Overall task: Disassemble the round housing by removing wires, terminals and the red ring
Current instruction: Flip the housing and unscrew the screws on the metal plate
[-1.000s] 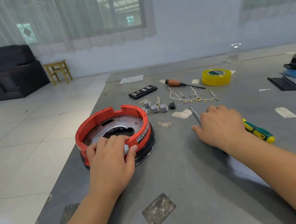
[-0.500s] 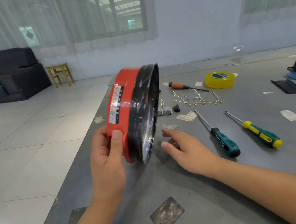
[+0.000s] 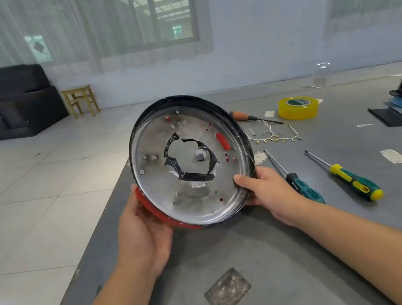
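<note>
Nearest the viewer, the left hand cupped the lower left edge of the round housing of silvery metal plate, black rim and red plastic ring, fingers out of sight behind it, palm against the red ring. The right hand gripped the opposite, lower right rim, thumb pressed on the metal face and fingers curled behind. Between those two grips the housing was held off the grey table, tipped up on edge with its underside facing the viewer. A ragged, black-taped hole sat in the middle of the plate.

It looked rigid and fairly light, and the bare metal probably slick, so the rim seemed the safest hold; the cut edge of the hole could be sharp.

Just right of the right-hand grip lay a teal-handled screwdriver, and beyond it a green-and-yellow-handled screwdriver. Farther off, past the housing's right rim, removed thin white wires with brass terminals were spread, then an orange-handled screwdriver and a yellow tape roll.
</note>
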Motion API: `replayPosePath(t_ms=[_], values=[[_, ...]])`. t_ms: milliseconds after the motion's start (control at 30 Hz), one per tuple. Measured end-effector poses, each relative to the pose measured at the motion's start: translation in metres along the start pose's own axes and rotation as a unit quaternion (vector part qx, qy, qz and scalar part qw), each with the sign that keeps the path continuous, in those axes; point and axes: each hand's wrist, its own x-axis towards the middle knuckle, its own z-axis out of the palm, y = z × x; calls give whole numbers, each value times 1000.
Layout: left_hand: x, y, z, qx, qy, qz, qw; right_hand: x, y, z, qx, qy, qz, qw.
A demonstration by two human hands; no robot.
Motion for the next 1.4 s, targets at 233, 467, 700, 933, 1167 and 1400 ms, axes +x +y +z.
replayPosePath(t_ms=[233,467,700,933,1167,1400], values=[[6,-5,-7,48,18,-22,998,-3,6,-2,-29,58,-46,997],[6,-13,-8,146,29,-17,989,-11,0,5,-44,76,-73,993],[8,-14,-9,214,37,-2,976,-13,-2,2,-50,67,-85,993],[10,-11,-21,373,88,51,922,-23,-10,-3,-110,132,-45,984],[18,-17,-23,284,72,48,955,-33,-18,-7,-232,144,10,962],[12,-16,-21,332,130,33,934,-33,-43,-19,-408,82,-16,909]])
